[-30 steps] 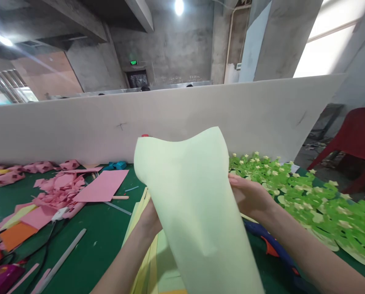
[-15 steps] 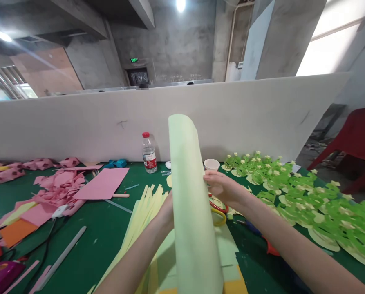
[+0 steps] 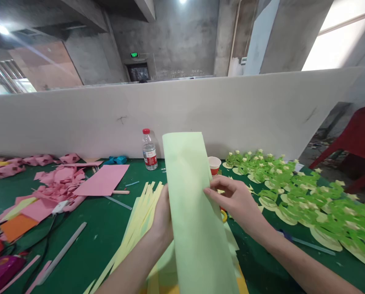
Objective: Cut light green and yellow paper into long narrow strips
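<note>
A long pale green sheet of paper (image 3: 190, 204), folded or rolled over on itself, stands upright between my hands. My left hand (image 3: 164, 212) grips its left edge, with the fingers hidden behind the paper. On the right edge, my right hand (image 3: 231, 198) pinches the paper between thumb and fingers. Underneath lie long pale yellow strips (image 3: 136, 228) on more light green paper. Yellow scissor handles (image 3: 223, 215) show partly beside the sheet, below my right hand.
Rows of green paper pieces with pale stars (image 3: 311, 200) fill the right side. A water bottle (image 3: 149, 153) and a paper cup (image 3: 214, 163) stand before the white partition (image 3: 108, 118). Pink paper (image 3: 104, 179), a glue stick (image 3: 62, 253) and a purple glue gun (image 3: 4, 269) lie left.
The pale green paper has gone from a rounded roll to a flatter, wider fold, and its top edge is lower. My right hand has shifted right and down along its edge.
</note>
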A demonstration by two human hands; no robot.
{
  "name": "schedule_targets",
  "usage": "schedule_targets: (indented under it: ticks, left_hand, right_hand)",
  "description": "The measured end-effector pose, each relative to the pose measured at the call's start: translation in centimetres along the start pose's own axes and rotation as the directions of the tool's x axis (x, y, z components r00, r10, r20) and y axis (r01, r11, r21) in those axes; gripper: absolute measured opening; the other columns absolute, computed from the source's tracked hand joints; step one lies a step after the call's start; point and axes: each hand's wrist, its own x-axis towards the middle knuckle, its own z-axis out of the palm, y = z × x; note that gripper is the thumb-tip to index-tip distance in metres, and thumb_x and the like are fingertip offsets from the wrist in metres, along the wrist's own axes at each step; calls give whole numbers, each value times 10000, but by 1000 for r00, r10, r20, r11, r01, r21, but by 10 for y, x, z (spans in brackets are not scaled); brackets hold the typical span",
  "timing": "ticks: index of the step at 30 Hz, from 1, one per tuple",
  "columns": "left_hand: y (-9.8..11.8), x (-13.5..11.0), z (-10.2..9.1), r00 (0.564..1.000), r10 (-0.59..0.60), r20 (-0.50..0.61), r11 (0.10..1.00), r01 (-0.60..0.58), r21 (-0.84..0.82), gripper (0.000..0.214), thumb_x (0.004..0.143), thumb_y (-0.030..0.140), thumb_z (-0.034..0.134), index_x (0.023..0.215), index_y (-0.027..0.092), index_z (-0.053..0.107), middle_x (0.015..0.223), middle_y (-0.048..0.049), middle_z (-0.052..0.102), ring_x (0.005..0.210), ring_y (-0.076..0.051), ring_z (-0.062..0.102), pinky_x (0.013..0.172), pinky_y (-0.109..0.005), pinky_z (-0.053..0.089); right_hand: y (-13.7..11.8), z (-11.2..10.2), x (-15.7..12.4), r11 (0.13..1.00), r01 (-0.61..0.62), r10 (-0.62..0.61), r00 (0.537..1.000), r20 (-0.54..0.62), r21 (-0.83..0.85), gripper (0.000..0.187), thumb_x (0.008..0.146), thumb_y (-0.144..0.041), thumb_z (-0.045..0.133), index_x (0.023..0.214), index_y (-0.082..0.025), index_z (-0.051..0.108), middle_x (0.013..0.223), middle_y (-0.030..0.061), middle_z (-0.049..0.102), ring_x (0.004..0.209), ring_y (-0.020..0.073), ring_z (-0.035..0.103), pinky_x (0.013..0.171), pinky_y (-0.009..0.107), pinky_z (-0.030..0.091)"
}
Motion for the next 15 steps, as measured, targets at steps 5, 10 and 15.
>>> schedule_targets:
  ticks: [5,10,15]
  left_hand:
    - [24,-11,-4,997,-37,-61,999,38,15,467,676,407,670,1055,150,576,913,-98,706,798,-266,667,670,-323,532]
    - [40,-16,-8,990,-113,-83,978,126,165,437,586,311,762,954,170,573,864,-63,711,685,-214,669,579,-279,539]
    - [47,-32,-5,999,-38,-11,873,39,486,311,629,332,715,900,214,616,823,-6,701,713,-195,645,582,-245,502]
  right_hand:
    - [0,3,-19,999,-7,7,1000,19,-38,200,686,-339,582,590,-181,507,617,-1,483,496,98,449,421,232,421]
    - [-11,-3,-28,994,-91,86,992,92,55,286,710,-396,576,884,-195,471,696,6,563,443,98,499,330,213,438]
    - [-23,-17,-24,998,38,-35,997,-63,55,218,765,-401,570,890,-223,587,608,-15,569,434,79,479,364,168,409]
